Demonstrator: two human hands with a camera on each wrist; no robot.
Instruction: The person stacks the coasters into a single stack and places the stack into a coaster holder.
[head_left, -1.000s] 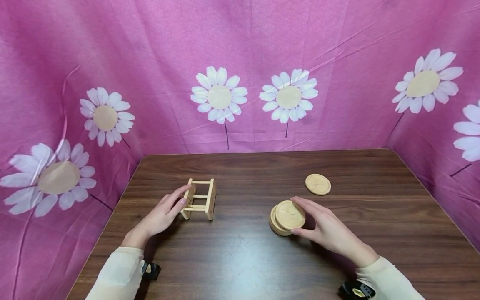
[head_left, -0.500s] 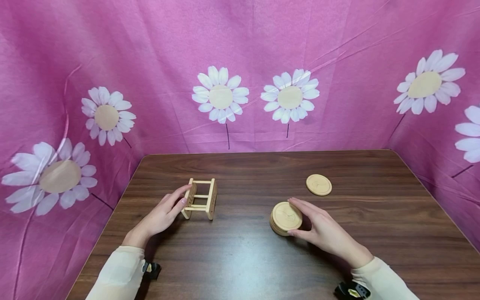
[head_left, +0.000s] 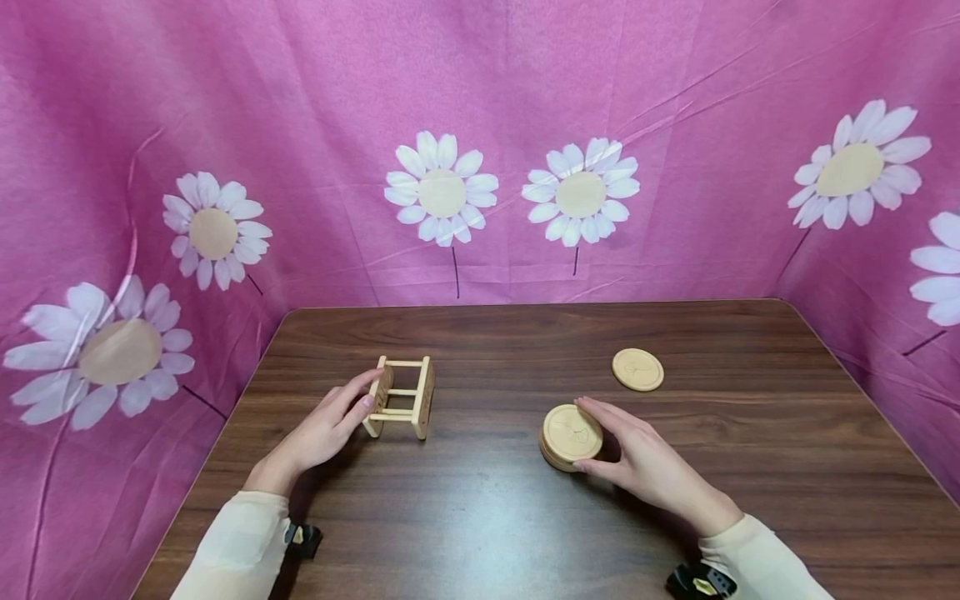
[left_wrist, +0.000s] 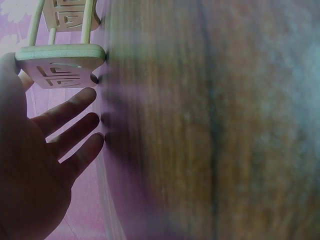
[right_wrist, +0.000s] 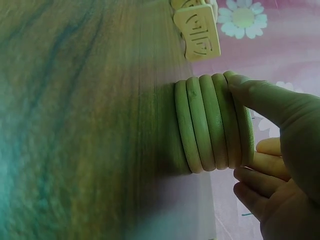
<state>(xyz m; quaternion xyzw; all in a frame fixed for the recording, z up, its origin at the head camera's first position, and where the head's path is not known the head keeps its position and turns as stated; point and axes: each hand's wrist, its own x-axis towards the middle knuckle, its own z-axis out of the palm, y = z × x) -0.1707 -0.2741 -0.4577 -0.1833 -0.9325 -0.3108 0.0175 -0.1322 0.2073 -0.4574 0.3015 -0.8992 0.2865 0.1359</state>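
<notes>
In the head view, a small pale wooden coaster rack (head_left: 401, 398) with slatted bars stands on the table at left. My left hand (head_left: 318, 433) rests thumb and index fingertips on its near side panel, while the other fingers extend loosely below it in the left wrist view. My right hand (head_left: 652, 462) pinches the edge of the top round wooden coaster (head_left: 572, 432) between thumb and fingers. That coaster lies squarely on a stack of several coasters (right_wrist: 205, 125), aligned edge to edge in the right wrist view. A line drawing is engraved on its face.
One more coaster (head_left: 638, 369) lies flat by itself, behind the stack and to its right. The dark wood-grain table (head_left: 480, 517) is bordered by a pink curtain (head_left: 495, 75) with large white daisies. Each wrist wears a black strap device (head_left: 303, 542).
My right hand has lowered the top coaster slightly leftward until it lines up with the stack, having been offset to the right. The left hand and the rack have stayed put.
</notes>
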